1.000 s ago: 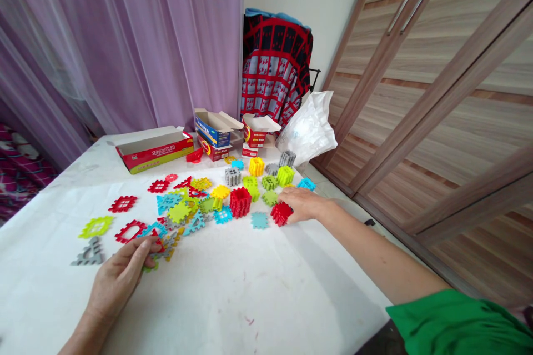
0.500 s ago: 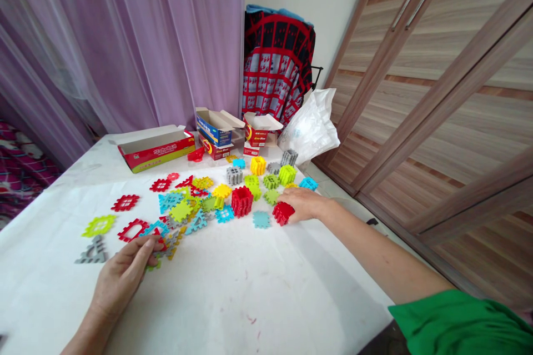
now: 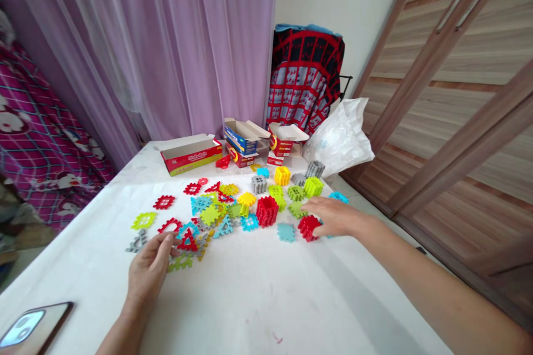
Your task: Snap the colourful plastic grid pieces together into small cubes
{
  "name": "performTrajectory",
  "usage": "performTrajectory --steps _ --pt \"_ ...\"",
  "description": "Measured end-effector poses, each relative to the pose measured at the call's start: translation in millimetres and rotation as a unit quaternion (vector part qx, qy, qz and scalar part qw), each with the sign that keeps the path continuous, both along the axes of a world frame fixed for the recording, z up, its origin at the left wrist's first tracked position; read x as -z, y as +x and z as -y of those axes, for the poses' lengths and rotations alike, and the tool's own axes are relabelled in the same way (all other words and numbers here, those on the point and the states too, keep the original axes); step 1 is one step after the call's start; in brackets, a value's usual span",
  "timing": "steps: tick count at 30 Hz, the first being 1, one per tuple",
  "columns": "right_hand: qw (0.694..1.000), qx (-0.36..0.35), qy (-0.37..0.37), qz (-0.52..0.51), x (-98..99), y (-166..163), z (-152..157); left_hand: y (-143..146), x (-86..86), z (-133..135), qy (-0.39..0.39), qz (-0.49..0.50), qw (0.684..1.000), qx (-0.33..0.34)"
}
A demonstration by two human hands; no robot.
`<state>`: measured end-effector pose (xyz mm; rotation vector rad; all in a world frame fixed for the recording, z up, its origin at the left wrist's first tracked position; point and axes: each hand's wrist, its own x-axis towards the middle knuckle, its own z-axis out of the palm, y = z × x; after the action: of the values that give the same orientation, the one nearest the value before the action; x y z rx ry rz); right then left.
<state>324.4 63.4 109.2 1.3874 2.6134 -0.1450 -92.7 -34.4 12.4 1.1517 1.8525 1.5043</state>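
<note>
White tabletop (image 3: 250,299) strewn with bright plastic pieces. The red cube (image 3: 308,227) at my right grip (image 3: 333,216) lies beside 1 pale blue tile (image 3: 286,231) and a larger red block (image 3: 266,210). Behind them are a yellow cube (image 3: 282,175), a lime green cube (image 3: 313,186) and a grey cube (image 3: 315,168). The flat tiles (image 3: 195,233) by my left grip (image 3: 152,266) mix red, turquoise, lime, yellow and grey. Lilac curtain (image 3: 166,38). Hanging cloth (image 3: 303,77) checked red, black and white. Brown wood-grain doors (image 3: 458,94). Pink bedding (image 3: 37,121) crossed by dark grid lines.

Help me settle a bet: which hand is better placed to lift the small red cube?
Right. The right hand touches the small red cube; the left hand is over at the flat pieces.
</note>
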Motion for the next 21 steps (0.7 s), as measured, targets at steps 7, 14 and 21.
performTrajectory --steps 7,14,21 --pt "0.984 -0.111 0.089 -0.108 -18.9 -73 -2 -27 2.5 -6 0.030 0.029 0.991 -0.125" --pt "0.972 -0.143 0.091 -0.164 1.7 -209 -25 -42 10.4 -10 0.058 -0.007 0.976 -0.208" --pt "0.990 -0.028 0.070 -0.118 42.5 -316 -68 -43 18.8 -16 0.057 0.020 0.977 -0.206"
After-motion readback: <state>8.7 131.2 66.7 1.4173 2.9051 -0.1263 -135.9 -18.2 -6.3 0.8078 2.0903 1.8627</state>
